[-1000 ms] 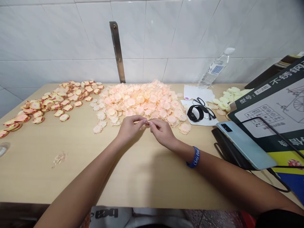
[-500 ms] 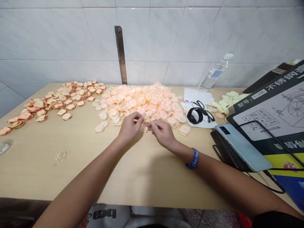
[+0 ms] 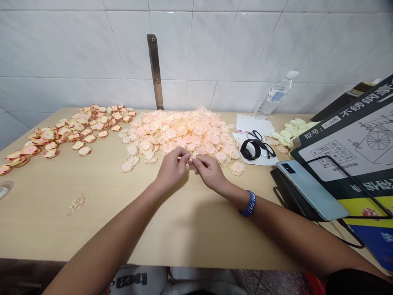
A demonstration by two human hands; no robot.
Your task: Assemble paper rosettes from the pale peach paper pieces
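My left hand (image 3: 172, 167) and my right hand (image 3: 211, 170) meet at the front edge of a heap of pale pink, frilly-edged artificial flower pieces (image 3: 184, 129). Between the thumbs and fingertips of both hands is one small pale pink flower piece (image 3: 189, 163), mostly covered by the fingers. Both hands are closed in a pinch, the fingertips nearly touching. To the left lies a spread of thicker cream flower pieces with red edges (image 3: 78, 133), in small stacks.
Small pale scraps (image 3: 78, 203) lie on the table (image 3: 172, 233) at left. On the right are glasses (image 3: 262, 141), a black watch (image 3: 249, 149), a leaning water bottle (image 3: 276, 94), a phone (image 3: 313, 190) with a cable, a printed box (image 3: 353, 139) and pale green pieces (image 3: 291, 130).
My hands have drawn closer together, and the flower piece now shows between their fingertips. The whole view has shifted slightly.
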